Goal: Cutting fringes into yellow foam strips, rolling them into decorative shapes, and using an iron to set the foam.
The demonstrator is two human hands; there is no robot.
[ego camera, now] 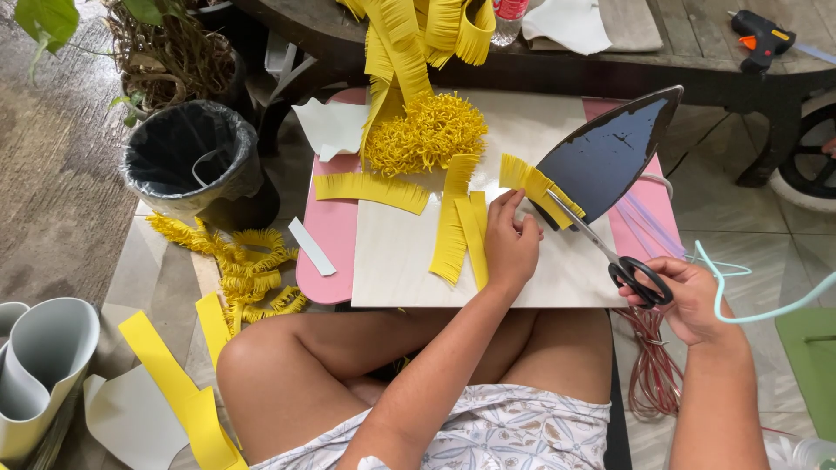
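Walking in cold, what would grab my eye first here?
Bright yellow everywhere: a curly fringed foam ball sits at the top of the pale board on the person's lap. The left hand pinches a fringed yellow strip while the right hand works black-handled scissors into it, against an upturned clothes iron.

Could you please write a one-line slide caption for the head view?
Left hand holds a fringed yellow strip while right hand cuts it with scissors beside an upturned iron.
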